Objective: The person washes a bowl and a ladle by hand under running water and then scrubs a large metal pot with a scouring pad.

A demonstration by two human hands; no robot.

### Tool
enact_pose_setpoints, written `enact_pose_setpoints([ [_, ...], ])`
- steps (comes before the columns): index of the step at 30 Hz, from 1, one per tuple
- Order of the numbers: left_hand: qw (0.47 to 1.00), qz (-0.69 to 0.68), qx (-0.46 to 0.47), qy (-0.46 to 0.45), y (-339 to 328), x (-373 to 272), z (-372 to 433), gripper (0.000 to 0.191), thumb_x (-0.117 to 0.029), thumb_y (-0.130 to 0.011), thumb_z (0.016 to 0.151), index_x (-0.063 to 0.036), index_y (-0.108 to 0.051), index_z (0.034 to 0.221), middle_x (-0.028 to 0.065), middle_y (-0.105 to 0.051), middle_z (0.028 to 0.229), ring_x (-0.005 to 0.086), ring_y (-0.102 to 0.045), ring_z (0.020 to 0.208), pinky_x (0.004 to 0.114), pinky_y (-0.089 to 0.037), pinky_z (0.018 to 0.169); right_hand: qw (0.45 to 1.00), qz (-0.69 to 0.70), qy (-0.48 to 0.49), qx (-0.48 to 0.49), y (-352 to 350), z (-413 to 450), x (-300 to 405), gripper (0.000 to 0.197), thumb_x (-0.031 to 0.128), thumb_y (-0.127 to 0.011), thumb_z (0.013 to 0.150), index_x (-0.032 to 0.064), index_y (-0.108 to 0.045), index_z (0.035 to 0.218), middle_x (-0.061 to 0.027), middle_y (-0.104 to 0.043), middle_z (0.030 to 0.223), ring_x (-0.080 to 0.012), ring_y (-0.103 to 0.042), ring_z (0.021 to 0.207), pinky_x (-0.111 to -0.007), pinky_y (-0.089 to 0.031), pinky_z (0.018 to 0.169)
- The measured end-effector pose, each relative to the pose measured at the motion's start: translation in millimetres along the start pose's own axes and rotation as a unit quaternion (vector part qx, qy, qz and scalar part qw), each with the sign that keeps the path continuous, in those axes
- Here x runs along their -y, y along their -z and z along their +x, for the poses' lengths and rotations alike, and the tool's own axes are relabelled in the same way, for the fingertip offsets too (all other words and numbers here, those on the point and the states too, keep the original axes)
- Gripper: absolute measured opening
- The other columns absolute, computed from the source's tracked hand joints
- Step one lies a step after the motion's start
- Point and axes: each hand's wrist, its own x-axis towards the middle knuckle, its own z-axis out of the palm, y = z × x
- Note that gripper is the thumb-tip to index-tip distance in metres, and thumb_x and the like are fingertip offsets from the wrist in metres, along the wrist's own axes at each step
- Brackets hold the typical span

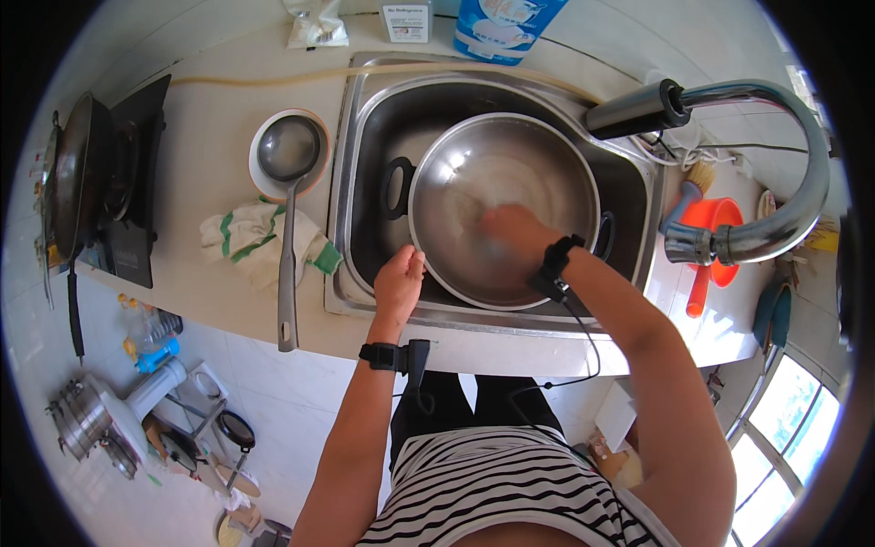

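A wide stainless steel pan (pixel 540 164) with black loop handles sits in the steel sink (pixel 340 178). My left hand (pixel 398 280) pinches the pan's near-left rim between thumb and fingers. Inside the pan, my right hand (pixel 519 229) is low over the bottom and blurred by motion. A greyish blur lies under its fingers, and I cannot tell whether it holds something. Left of the sink, a steel ladle (pixel 289 225) rests with its head in a white bowl (pixel 255 161) with an orange rim. Its handle crosses a green-and-white cloth (pixel 236 236).
The chrome faucet (pixel 813 184) arches in from the right. Beside the sink are an orange dipper (pixel 733 212) and a brush (pixel 683 198). A hose (pixel 273 76) runs along the back, near a blue package (pixel 502 31). A wok (pixel 82 171) stands on the cooktop (pixel 140 239) at left.
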Motion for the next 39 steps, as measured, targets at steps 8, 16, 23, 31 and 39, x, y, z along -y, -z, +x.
enact_pose_setpoints([
  [8,0.996,-0.081,0.015,0.018,-1.3,-8.9,-0.8,0.027,-0.026,-0.049,0.091,-0.0008,-0.056,0.099,0.0033,-0.058,0.069,0.0108,-0.055,0.062,0.025,-0.045,0.062,0.858,0.474,-0.184,0.071,11.4,50.2,21.1,0.023,0.005,-0.064,0.076,0.0037,-0.06,0.098,-0.0078,-0.06,0.074,-0.0144,-0.06,0.06,-0.027,-0.051,0.055],
  [16,0.999,0.008,-0.021,-0.031,-4.2,6.6,1.4,0.023,-0.024,-0.053,0.089,-0.0011,-0.051,0.086,0.008,-0.061,0.071,0.0157,-0.06,0.062,0.027,-0.046,0.059,0.971,0.134,0.044,0.194,-26.5,-16.3,43.8,0.019,0.014,-0.063,0.068,0.0005,-0.065,0.082,-0.0156,-0.064,0.075,-0.023,-0.064,0.073,-0.035,-0.05,0.066],
  [23,0.997,0.056,-0.032,-0.036,-3.6,-12.4,-0.1,0.025,-0.026,-0.058,0.084,-0.0021,-0.051,0.083,0.0095,-0.06,0.067,0.0214,-0.059,0.061,0.031,-0.045,0.058,0.964,-0.222,-0.043,0.14,-9.1,-43.1,-14.7,0.015,0.01,-0.056,0.072,0.0045,-0.067,0.08,-0.0182,-0.064,0.08,-0.0327,-0.064,0.078,-0.042,-0.051,0.067],
  [31,0.999,0.033,-0.031,-0.031,5.2,-16.8,-5.9,0.025,-0.028,-0.06,0.081,-0.0045,-0.052,0.079,0.0119,-0.061,0.072,0.032,-0.059,0.07,0.037,-0.045,0.059,0.996,-0.042,-0.078,0.011,-15.1,15.2,18.8,0.016,0.008,-0.053,0.073,0.0001,-0.065,0.079,-0.0208,-0.063,0.08,-0.0343,-0.063,0.076,-0.045,-0.05,0.064],
  [39,0.998,0.052,-0.021,-0.029,4.7,-15.6,-5.8,0.025,-0.027,-0.06,0.081,-0.0041,-0.051,0.078,0.0108,-0.059,0.068,0.0286,-0.058,0.065,0.036,-0.044,0.058,0.973,-0.177,-0.042,0.144,-7.4,-15.7,8.8,0.014,0.007,-0.055,0.072,0.0009,-0.066,0.076,-0.0214,-0.063,0.082,-0.0353,-0.062,0.081,-0.044,-0.05,0.069],
])
